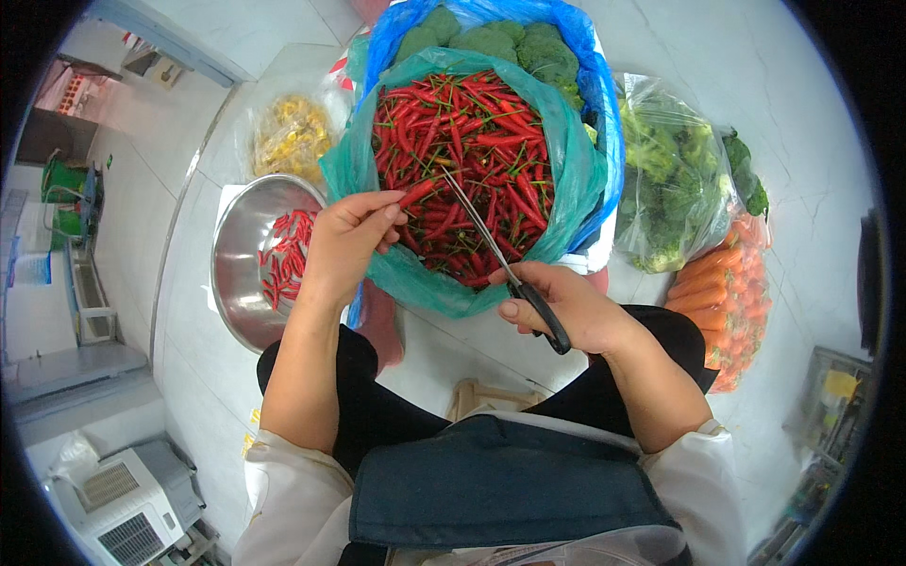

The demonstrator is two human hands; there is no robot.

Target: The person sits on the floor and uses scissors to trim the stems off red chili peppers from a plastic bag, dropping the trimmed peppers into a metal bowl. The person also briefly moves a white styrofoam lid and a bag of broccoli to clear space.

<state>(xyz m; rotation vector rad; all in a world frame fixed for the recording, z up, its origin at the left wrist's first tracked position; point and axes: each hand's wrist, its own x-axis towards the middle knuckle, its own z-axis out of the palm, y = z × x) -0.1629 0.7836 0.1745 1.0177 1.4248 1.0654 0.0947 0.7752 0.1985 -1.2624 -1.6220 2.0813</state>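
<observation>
Between the thumb and fingers of my left hand [357,230] is a red chilli pepper [419,192], held over the near left part of a green plastic bag [577,170]. The bag is full of red chillies [460,134] with green stems. My right hand [559,301] grips a pair of scissors [488,237] by the black handles. Their metal blades point up and left, with the tips close to the stem end of the held chilli. Left of my left forearm, a stainless steel bowl [237,269] contains loose red chillies [287,247]; the forearm hides part of its right side.
Behind the green bag, broccoli [488,42] lies in a container lined with blue plastic [601,92]. To the right are a clear bag of broccoli [665,170] and bagged carrots [722,304]. A bag of yellow food [290,134] sits beyond the bowl. My knees flank a wooden stool [488,396].
</observation>
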